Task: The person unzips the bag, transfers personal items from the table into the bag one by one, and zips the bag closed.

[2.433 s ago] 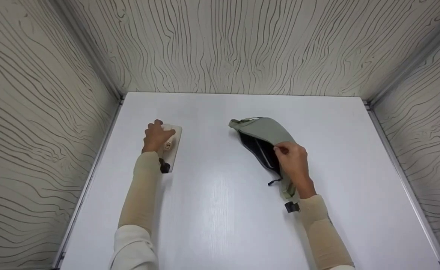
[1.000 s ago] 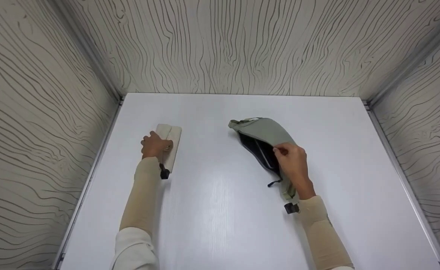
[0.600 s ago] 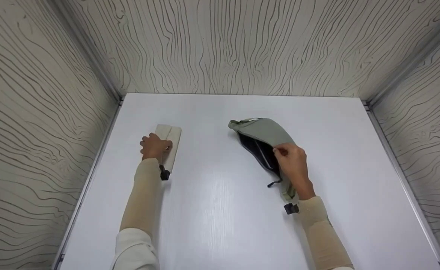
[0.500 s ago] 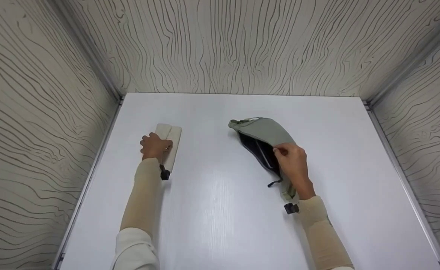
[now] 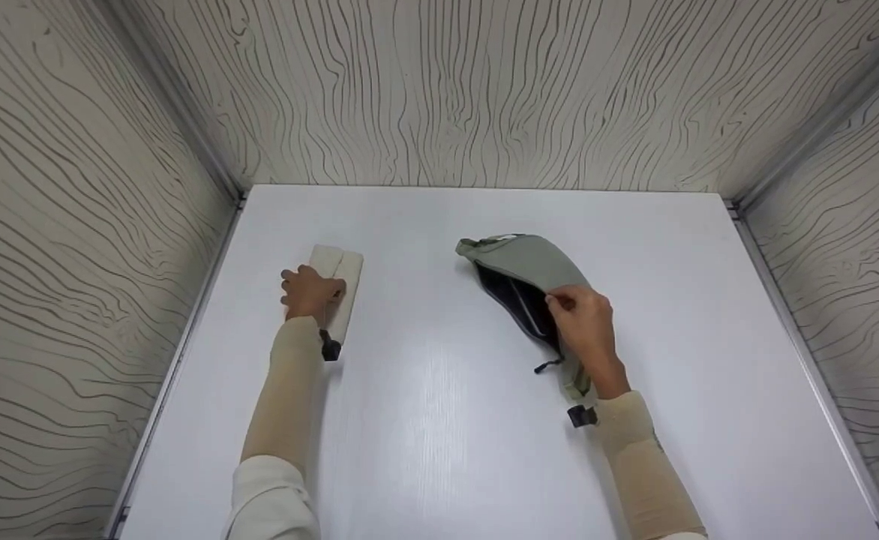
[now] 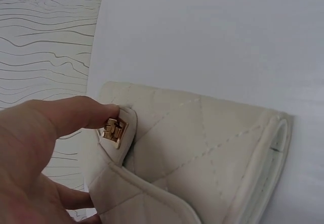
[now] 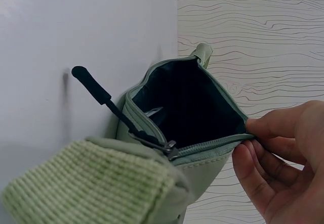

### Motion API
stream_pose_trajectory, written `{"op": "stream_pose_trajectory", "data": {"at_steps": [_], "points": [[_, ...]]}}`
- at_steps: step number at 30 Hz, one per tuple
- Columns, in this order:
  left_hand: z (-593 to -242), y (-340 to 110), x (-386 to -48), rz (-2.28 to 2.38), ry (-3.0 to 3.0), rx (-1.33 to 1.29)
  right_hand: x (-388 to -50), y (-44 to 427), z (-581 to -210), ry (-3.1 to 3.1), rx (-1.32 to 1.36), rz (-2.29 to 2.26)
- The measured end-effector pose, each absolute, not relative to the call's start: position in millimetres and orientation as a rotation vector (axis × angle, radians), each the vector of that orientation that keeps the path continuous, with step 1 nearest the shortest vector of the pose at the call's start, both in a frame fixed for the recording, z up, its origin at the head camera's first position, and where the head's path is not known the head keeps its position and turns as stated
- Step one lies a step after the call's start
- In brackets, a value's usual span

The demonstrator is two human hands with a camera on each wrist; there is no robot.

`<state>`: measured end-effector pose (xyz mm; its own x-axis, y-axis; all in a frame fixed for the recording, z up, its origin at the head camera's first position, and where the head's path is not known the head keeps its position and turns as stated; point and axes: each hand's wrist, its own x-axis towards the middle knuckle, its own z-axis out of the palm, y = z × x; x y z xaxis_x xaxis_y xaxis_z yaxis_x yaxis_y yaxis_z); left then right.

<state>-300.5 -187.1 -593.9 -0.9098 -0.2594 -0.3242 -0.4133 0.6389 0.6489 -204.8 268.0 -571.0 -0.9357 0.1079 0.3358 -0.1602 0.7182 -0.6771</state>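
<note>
With the green bag [image 5: 535, 259] pinched open by the right hand [image 5: 587, 319], the cream wallet [image 6: 182, 143] on the table [image 5: 424, 420] is pinched by the left hand [image 5: 309, 292] in what seems a grasping step, and a steady lift appears called for.

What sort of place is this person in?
Probably a small booth set up for filming handiwork, though I can't be sure: a plain white table is walled in by wood-grain panels with grey corner strips, and the person wears small black wrist gadgets.
</note>
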Motion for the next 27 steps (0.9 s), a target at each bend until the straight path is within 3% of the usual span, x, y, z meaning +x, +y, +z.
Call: {"op": "stream_pose_trajectory", "data": {"at_steps": [27], "points": [[-589.6,-188.1,-297.2,1.347,2.602,-0.560,-204.9,268.3,-570.2,-2.583,0.042,1.065]]}}
